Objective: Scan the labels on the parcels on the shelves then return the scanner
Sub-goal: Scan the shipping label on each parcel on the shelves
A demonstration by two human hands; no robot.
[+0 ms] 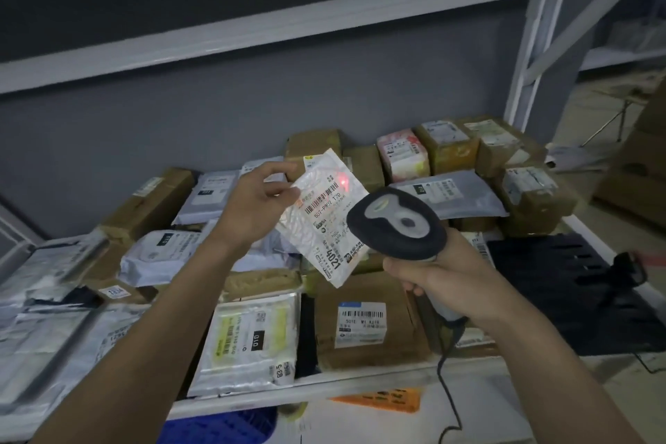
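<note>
My left hand (261, 196) pinches the upper left edge of a small white bubble mailer (322, 223) and holds it up, tilted, above the shelf. Its label with barcodes faces me, and a red scanner dot glows near the label's top. My right hand (438, 276) grips the handle of a grey and black barcode scanner (396, 223), whose head points at the mailer from the lower right. The scanner's cable (447, 371) hangs down past the shelf edge. Several labelled parcels cover the shelf (360, 386) beneath.
Brown cartons (371, 321) and white poly bags (252, 339) fill the shelf from left to right. A black tray-like object (562, 281) lies at the shelf's right end. A white shelf beam (252, 32) runs overhead, an upright post (537, 29) at right. A blue crate (223, 425) sits below.
</note>
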